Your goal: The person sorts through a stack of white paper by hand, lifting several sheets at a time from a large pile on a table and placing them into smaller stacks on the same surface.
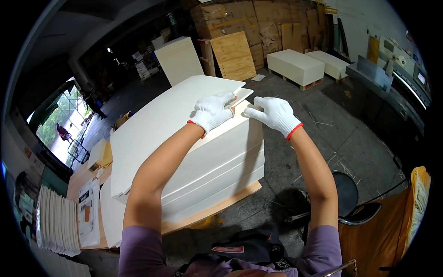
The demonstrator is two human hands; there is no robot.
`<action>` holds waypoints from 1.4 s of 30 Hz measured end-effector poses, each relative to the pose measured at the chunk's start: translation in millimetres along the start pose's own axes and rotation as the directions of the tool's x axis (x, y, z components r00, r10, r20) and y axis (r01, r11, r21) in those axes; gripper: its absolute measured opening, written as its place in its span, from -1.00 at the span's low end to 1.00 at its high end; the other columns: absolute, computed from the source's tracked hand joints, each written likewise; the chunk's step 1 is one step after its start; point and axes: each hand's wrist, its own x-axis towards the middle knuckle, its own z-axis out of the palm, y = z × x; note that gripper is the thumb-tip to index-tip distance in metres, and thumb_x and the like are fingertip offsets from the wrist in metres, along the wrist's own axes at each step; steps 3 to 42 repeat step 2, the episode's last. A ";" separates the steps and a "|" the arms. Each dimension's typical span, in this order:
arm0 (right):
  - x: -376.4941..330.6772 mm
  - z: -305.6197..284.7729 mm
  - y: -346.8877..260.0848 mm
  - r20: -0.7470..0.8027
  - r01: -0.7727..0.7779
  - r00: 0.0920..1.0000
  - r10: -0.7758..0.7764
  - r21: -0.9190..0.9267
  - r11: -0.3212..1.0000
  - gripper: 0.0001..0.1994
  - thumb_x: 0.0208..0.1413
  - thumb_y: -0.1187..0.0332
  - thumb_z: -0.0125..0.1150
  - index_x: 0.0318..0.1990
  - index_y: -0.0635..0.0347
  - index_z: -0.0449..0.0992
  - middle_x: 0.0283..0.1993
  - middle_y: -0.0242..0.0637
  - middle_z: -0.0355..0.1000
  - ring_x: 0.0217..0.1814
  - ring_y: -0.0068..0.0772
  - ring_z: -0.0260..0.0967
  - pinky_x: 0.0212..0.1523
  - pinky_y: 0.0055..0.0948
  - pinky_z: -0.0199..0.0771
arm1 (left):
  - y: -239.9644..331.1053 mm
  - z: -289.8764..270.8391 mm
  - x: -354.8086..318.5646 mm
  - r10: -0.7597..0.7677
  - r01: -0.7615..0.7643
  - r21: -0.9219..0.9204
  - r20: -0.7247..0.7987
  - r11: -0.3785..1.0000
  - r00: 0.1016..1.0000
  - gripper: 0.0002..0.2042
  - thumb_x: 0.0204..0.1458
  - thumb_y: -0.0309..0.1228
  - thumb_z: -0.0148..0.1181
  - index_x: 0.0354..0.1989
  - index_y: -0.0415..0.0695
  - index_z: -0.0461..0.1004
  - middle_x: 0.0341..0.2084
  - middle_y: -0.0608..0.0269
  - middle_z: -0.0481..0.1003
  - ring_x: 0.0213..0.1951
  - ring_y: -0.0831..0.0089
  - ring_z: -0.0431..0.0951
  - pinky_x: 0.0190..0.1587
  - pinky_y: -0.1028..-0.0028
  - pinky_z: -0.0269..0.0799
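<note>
A tall stack of large white paper sheets (207, 157) stands in front of me, its top layers fanned apart at the far right corner. My left hand (213, 111), in a white knit glove with a red cuff, is closed on the edge of the upper paper sheets (184, 101), its fingertips bare. My right hand (272, 113), gloved the same way, is beside that corner with thumb and fingers apart, holding nothing. Whether its thumb touches the paper edge is hard to tell.
Under the stack lies a wooden board (249, 189). To the left, bundled sheets (55, 221) and a plastic-wrapped pack (88, 212) sit close by. A round black stool (344, 194) is at right. White stacks on pallets (295, 67) and a machine (392, 78) stand farther off.
</note>
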 end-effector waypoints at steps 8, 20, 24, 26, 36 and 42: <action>5.0 1.5 7.1 -0.081 0.080 0.993 -0.080 -0.002 0.997 -0.30 0.08 -0.46 0.03 -0.26 0.10 0.54 -0.35 -0.12 0.58 -0.25 -0.01 0.56 -0.22 -0.09 0.52 | -2.5 9.0 5.4 0.011 -0.011 0.005 -0.012 1.000 1.000 -0.60 0.09 -0.10 0.12 0.14 0.25 0.49 -0.12 0.13 0.63 -0.11 0.10 0.63 -0.08 0.14 0.52; 5.0 1.5 7.1 -0.081 0.080 0.993 -0.080 -0.002 0.997 -0.30 0.08 -0.46 0.03 -0.26 0.10 0.54 -0.35 -0.12 0.58 -0.25 -0.01 0.56 -0.22 -0.09 0.52 | -2.5 9.0 5.4 0.011 -0.011 0.005 -0.012 1.000 1.000 -0.60 0.09 -0.10 0.12 0.14 0.25 0.49 -0.12 0.13 0.63 -0.11 0.10 0.63 -0.08 0.14 0.52; 5.0 1.5 7.1 -0.081 0.080 0.993 -0.080 -0.002 0.997 -0.30 0.08 -0.46 0.03 -0.26 0.10 0.54 -0.35 -0.12 0.58 -0.25 -0.01 0.56 -0.22 -0.09 0.52 | -2.5 9.0 5.4 0.011 -0.011 0.005 -0.012 1.000 1.000 -0.60 0.09 -0.10 0.12 0.14 0.25 0.49 -0.12 0.13 0.63 -0.11 0.10 0.63 -0.08 0.14 0.52; 5.0 1.5 7.1 -0.081 0.080 0.993 -0.080 -0.002 0.997 -0.30 0.08 -0.46 0.03 -0.26 0.10 0.54 -0.35 -0.12 0.58 -0.25 -0.01 0.56 -0.22 -0.09 0.52 | -2.5 9.0 5.4 0.011 -0.011 0.005 -0.012 1.000 1.000 -0.60 0.09 -0.10 0.12 0.14 0.25 0.49 -0.12 0.13 0.63 -0.11 0.10 0.63 -0.08 0.14 0.52; 5.0 1.5 7.1 -0.081 0.080 0.993 -0.080 -0.002 0.997 -0.30 0.08 -0.46 0.03 -0.26 0.10 0.54 -0.35 -0.12 0.58 -0.25 -0.01 0.56 -0.22 -0.09 0.52 | -2.5 9.0 5.4 0.011 -0.011 0.005 -0.012 1.000 1.000 -0.60 0.09 -0.10 0.12 0.14 0.25 0.49 -0.12 0.13 0.63 -0.11 0.10 0.63 -0.08 0.14 0.52; 5.0 1.5 7.1 -0.081 0.080 0.993 -0.080 -0.002 0.997 -0.30 0.08 -0.46 0.03 -0.26 0.10 0.54 -0.35 -0.12 0.58 -0.25 -0.01 0.56 -0.22 -0.09 0.52 | -2.5 9.0 5.4 0.011 -0.011 0.005 -0.012 1.000 1.000 -0.60 0.09 -0.10 0.12 0.14 0.25 0.49 -0.12 0.13 0.63 -0.11 0.10 0.63 -0.08 0.14 0.52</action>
